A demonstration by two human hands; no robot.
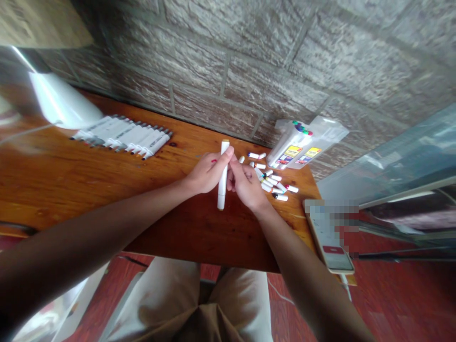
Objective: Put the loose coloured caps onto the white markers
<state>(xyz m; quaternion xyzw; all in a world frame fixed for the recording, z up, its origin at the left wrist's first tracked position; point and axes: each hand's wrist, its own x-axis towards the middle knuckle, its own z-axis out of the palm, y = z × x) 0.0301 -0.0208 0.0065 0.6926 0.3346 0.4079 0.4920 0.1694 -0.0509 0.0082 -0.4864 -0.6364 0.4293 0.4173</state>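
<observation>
A white marker with brownish-yellow ends stands nearly upright over the front half of the table. My left hand is closed around it, the thumb lying across its upper part. Close against it on the right is my right hand, its fingers curled and its thumb tip meeting the left thumb beside the marker. Whether those right fingers pinch something is hidden. Several loose white marker caps with coloured ends lie scattered just beyond my right hand. Small ink marks show on the skin of both hands.
A row of white markers lies at the back left beside a white lamp base. A clear plastic case with several markers stands at the back right, against the brick wall. A phone on a cable rests at the table's right edge.
</observation>
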